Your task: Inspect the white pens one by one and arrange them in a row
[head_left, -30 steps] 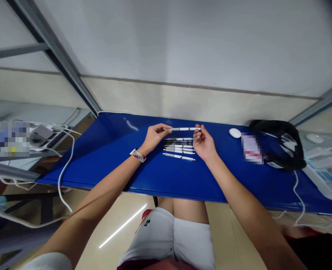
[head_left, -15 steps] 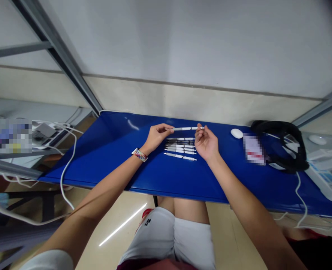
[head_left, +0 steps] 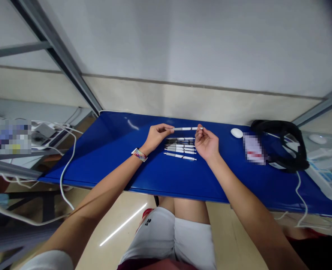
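A white and grey pen (head_left: 184, 129) lies crosswise between my two hands, just behind a row of pens. My left hand (head_left: 158, 135) pinches its left end between thumb and fingers. The fingers of my right hand (head_left: 207, 142) are closed on the pen's right end. Below the held pen, several similar pens (head_left: 181, 147) lie side by side on the blue table (head_left: 154, 172), some darker than others. One more pen (head_left: 180, 156) lies slightly tilted at the near side of the row.
Right of my hands are a white oval object (head_left: 237, 133), a blurred-out item (head_left: 253, 149) and a black headset (head_left: 295, 165). White cables (head_left: 67, 165) hang over the table's left end. Metal frame bars (head_left: 67, 63) stand at both sides, with a wall behind.
The fingers of my right hand have closed in slightly at the pen's right end. My left hand, the held pen and the pens on the table look the same.
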Available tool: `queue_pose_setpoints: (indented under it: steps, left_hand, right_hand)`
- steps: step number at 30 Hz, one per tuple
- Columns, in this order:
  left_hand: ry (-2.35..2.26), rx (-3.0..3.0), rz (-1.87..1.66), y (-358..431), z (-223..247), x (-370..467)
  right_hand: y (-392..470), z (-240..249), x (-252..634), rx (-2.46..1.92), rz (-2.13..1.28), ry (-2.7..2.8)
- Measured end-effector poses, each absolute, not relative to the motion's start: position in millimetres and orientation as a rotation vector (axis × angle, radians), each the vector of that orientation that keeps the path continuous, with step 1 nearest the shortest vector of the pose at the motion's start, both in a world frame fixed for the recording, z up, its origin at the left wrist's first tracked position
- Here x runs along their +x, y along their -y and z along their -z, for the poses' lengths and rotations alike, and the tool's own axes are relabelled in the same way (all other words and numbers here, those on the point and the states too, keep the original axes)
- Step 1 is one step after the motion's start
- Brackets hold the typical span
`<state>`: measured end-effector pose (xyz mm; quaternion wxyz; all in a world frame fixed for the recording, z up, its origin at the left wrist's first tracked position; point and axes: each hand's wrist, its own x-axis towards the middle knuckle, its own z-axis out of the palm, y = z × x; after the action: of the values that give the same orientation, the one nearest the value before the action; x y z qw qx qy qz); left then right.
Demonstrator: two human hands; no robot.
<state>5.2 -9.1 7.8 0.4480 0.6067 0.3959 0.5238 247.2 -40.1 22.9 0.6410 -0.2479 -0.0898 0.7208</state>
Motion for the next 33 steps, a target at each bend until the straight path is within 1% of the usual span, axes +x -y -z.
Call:
queue_pose_setpoints:
  steps: [20, 33]
  left_hand:
    - [-0.999, 1.501, -1.306, 7.9, -6.2, 3.5]
    - [-0.998, 1.463, -1.286, 8.6, -6.6, 4.5]
  right_hand:
    - [34.6, -13.9, 251.3, -0.56, -1.67, 0.298]
    - [33.6, -16.8, 252.4, -0.512, -1.701, 0.244]
